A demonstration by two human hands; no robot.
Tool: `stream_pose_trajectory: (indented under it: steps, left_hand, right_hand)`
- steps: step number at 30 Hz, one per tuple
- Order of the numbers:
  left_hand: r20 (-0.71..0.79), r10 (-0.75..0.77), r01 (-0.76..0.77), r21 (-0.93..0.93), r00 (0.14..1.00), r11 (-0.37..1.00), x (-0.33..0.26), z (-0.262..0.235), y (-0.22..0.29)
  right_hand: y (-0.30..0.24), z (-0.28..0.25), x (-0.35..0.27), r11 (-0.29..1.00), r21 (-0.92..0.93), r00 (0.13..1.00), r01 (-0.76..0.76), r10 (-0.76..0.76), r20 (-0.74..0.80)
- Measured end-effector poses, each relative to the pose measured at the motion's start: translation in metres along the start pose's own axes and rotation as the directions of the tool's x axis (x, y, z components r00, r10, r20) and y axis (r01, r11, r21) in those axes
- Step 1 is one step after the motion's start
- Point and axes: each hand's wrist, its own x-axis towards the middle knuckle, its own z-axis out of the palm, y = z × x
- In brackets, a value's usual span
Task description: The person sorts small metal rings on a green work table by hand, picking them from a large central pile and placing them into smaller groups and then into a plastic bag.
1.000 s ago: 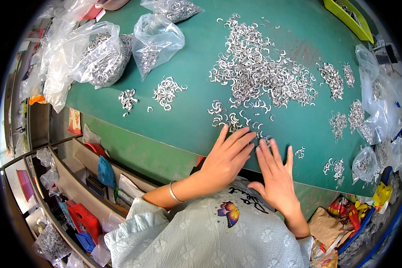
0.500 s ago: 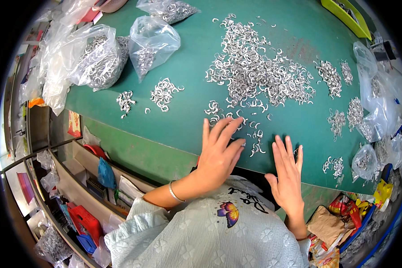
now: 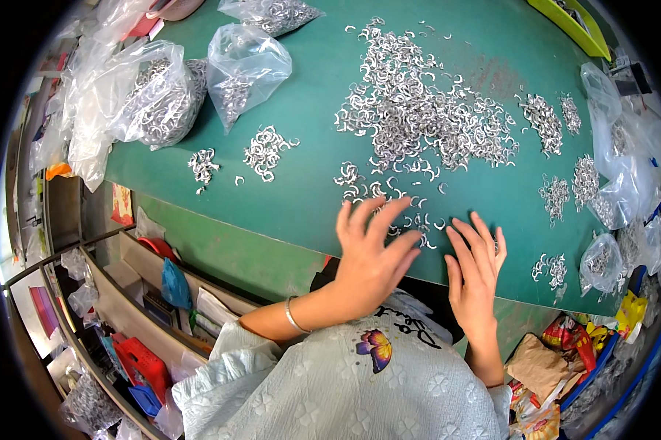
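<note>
Small silvery C-shaped metal pieces [image 3: 411, 117] lie in a large loose heap on the green table [image 3: 308, 110]. Below that heap is a thin scatter of the same curved pieces [image 3: 421, 220] close to the front edge. My left hand [image 3: 371, 253] reaches over this scatter, fingers spread and bent, the fingertips among the pieces; it hides some of them. To the right of the scatter my right hand [image 3: 473, 268] has its fingers apart and slightly curved, near the tabletop. No piece shows gripped in either hand.
Small piles of pieces [image 3: 268, 152] sit left of the heap, others [image 3: 542, 123] at the right. Clear plastic bags of pieces [image 3: 162, 95] stand at the far left, more bags [image 3: 600, 262] on the right. A yellow-green bin [image 3: 572, 29] occupies the far right corner.
My left hand has shifted a little right, its fingers more bent. My right hand's fingers have spread and curved somewhat. Several scattered pieces between the hands lie differently.
</note>
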Motion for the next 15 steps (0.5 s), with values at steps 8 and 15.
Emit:
stream_pose_trajectory:
  steps: [8, 15]
  left_hand:
    - [-0.013, -0.002, 0.002, -0.017, 1.000, 1.000, 0.005, 0.001, 0.000]
    - [-0.019, 0.026, -0.027, -0.032, 0.999, 0.999, 0.015, 0.014, -0.006]
  right_hand:
    - [0.003, 0.016, 0.022, 0.995, -0.085, 0.975, 0.059, -0.076, -0.209]
    - [0.003, 0.008, 0.016, 0.997, 0.070, 0.953, 0.043, -0.020, -0.301]
